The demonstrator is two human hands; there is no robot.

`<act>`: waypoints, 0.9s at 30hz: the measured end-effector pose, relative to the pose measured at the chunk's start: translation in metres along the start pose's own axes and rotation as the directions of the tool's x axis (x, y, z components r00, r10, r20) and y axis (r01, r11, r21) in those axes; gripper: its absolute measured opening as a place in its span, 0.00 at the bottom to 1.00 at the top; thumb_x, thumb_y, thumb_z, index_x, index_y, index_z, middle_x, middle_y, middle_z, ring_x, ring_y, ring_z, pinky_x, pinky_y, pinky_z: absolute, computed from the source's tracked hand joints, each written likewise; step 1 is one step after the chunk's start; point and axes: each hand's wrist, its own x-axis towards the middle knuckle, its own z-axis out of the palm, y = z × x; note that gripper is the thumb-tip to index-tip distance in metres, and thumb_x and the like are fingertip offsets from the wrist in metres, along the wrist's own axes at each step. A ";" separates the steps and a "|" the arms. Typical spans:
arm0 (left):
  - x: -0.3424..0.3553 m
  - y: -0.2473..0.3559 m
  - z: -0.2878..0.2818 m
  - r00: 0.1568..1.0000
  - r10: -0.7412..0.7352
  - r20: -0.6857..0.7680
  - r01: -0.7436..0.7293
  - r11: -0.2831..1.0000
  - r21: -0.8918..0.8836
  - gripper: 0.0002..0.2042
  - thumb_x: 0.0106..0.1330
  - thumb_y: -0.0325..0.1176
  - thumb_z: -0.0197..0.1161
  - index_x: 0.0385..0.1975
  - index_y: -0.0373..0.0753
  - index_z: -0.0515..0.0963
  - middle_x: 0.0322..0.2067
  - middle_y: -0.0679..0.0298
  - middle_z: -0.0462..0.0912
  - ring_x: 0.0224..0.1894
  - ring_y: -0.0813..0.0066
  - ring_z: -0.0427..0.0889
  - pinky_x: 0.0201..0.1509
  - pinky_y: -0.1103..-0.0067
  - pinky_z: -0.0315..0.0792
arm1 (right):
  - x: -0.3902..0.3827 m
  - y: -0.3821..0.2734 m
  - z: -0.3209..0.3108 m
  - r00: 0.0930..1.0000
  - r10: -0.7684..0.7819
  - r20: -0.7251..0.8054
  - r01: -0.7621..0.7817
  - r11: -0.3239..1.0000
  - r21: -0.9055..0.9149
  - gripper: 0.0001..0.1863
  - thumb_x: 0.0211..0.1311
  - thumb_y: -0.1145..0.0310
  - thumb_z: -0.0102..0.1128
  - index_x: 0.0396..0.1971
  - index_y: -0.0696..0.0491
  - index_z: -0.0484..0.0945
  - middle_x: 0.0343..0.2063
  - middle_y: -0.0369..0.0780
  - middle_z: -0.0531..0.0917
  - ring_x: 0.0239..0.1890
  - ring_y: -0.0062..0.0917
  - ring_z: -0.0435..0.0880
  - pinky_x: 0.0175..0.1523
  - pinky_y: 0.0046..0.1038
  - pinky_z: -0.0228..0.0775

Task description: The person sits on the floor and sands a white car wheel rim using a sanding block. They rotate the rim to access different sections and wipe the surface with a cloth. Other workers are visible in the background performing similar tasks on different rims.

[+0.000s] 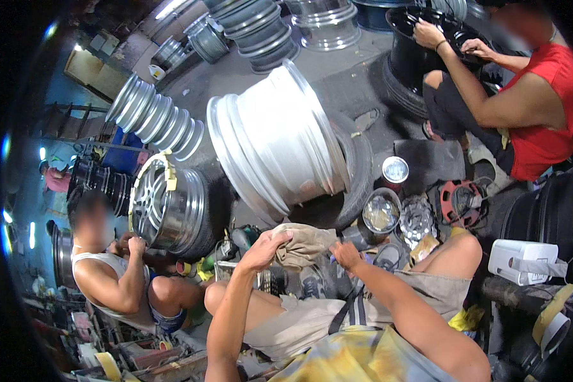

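Observation:
My left hand [267, 249] grips a crumpled beige cloth [305, 245] above my lap at bottom centre. My right hand [348, 256] is closed at the cloth's right end, around something small and bluish that I cannot make out. Just beyond both hands, a large silver wheel rim [274, 146] lies on its side against a tyre [356, 191]. To the right of my right hand stand a metal can with a shiny inside [381, 210] and a smaller can [395, 170]. Crumpled foil [417, 219] lies beside them.
A co-worker in white [108, 280] works at a taped rim [191, 210] on the left; another in red [535, 121] at a black rim [407, 60], upper right. Stacked rims [156, 118] stand behind. A red-framed item [458, 197] and white box [519, 261] are at right.

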 end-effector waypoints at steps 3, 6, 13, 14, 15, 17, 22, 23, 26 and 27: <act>-0.003 0.002 -0.003 0.985 0.156 -0.078 -0.160 0.986 -0.055 0.17 0.68 0.28 0.70 0.55 0.32 0.81 0.47 0.65 0.88 0.47 0.78 0.85 0.55 0.76 0.79 | -0.001 0.001 -0.033 0.996 0.089 -0.017 -0.082 0.971 0.226 0.12 0.66 0.69 0.57 0.47 0.49 0.80 0.49 0.49 0.78 0.37 0.47 0.88 0.45 0.47 0.79; 0.001 0.009 -0.004 0.946 0.267 -0.186 -0.292 0.948 -0.124 0.15 0.66 0.24 0.67 0.53 0.33 0.81 0.44 0.68 0.87 0.45 0.79 0.84 0.53 0.78 0.78 | -0.017 0.010 -0.086 0.991 0.120 -0.055 -0.099 0.951 0.292 0.10 0.62 0.73 0.61 0.43 0.51 0.75 0.49 0.50 0.76 0.42 0.49 0.87 0.46 0.48 0.80; 0.006 0.153 -0.039 0.621 0.707 -0.339 -0.552 0.701 0.451 0.15 0.64 0.20 0.51 0.43 0.31 0.85 0.39 0.64 0.87 0.41 0.78 0.84 0.49 0.80 0.77 | -0.024 0.046 -0.139 0.981 0.194 -0.003 -0.169 0.862 0.479 0.19 0.59 0.68 0.70 0.48 0.52 0.73 0.42 0.50 0.85 0.48 0.52 0.85 0.52 0.50 0.77; 0.010 0.174 -0.052 0.543 0.762 -0.352 -0.608 0.646 0.462 0.14 0.64 0.21 0.52 0.42 0.31 0.85 0.37 0.63 0.87 0.39 0.77 0.83 0.47 0.79 0.77 | -0.027 0.041 -0.160 0.987 0.163 -0.007 -0.138 0.855 0.499 0.19 0.58 0.68 0.70 0.48 0.53 0.74 0.42 0.51 0.85 0.48 0.52 0.85 0.52 0.50 0.76; 0.030 0.195 -0.072 0.478 0.818 -0.319 -0.605 0.570 0.556 0.12 0.65 0.23 0.54 0.41 0.30 0.85 0.35 0.64 0.87 0.39 0.79 0.83 0.45 0.78 0.77 | -0.028 0.044 -0.174 0.988 0.153 -0.016 -0.123 0.850 0.513 0.19 0.58 0.69 0.70 0.48 0.53 0.74 0.43 0.51 0.85 0.49 0.52 0.84 0.53 0.50 0.76; 0.070 0.250 -0.083 0.324 0.908 -0.266 -0.494 0.403 0.770 0.11 0.66 0.29 0.59 0.42 0.32 0.85 0.35 0.53 0.89 0.37 0.65 0.88 0.43 0.71 0.77 | -0.031 0.049 -0.183 0.973 0.197 -0.121 -0.107 0.848 0.520 0.18 0.58 0.66 0.71 0.44 0.55 0.76 0.42 0.50 0.86 0.47 0.51 0.85 0.50 0.47 0.76; 0.194 0.309 -0.073 0.242 0.969 -0.044 -0.482 0.159 0.862 0.12 0.66 0.32 0.60 0.44 0.38 0.85 0.41 0.46 0.87 0.46 0.44 0.87 0.52 0.62 0.79 | -0.051 0.058 -0.201 0.972 0.222 -0.082 -0.143 0.824 0.548 0.17 0.60 0.62 0.72 0.41 0.57 0.81 0.39 0.53 0.86 0.46 0.50 0.86 0.49 0.46 0.76; 0.219 0.308 -0.081 0.301 0.951 0.072 -0.421 0.064 0.905 0.13 0.66 0.34 0.60 0.47 0.40 0.85 0.44 0.43 0.86 0.50 0.42 0.85 0.56 0.60 0.78 | -0.053 0.058 -0.196 0.975 0.216 -0.047 -0.153 0.814 0.560 0.16 0.60 0.61 0.72 0.40 0.57 0.81 0.39 0.53 0.86 0.46 0.50 0.86 0.49 0.46 0.77; 0.251 0.288 -0.049 0.492 0.871 0.015 -0.378 0.199 0.904 0.16 0.70 0.37 0.57 0.47 0.33 0.82 0.45 0.38 0.84 0.52 0.38 0.82 0.60 0.56 0.74 | -0.065 0.065 -0.180 0.979 0.202 -0.035 -0.156 0.844 0.513 0.18 0.63 0.56 0.70 0.43 0.55 0.82 0.41 0.50 0.87 0.47 0.50 0.86 0.52 0.46 0.78; 0.253 0.283 -0.046 0.527 0.850 -0.015 -0.350 0.233 0.907 0.16 0.71 0.38 0.56 0.46 0.30 0.81 0.46 0.37 0.83 0.53 0.38 0.81 0.61 0.56 0.73 | -0.069 0.059 -0.177 0.978 0.206 0.003 -0.181 0.853 0.489 0.18 0.64 0.56 0.69 0.44 0.54 0.81 0.42 0.49 0.87 0.47 0.50 0.86 0.53 0.46 0.77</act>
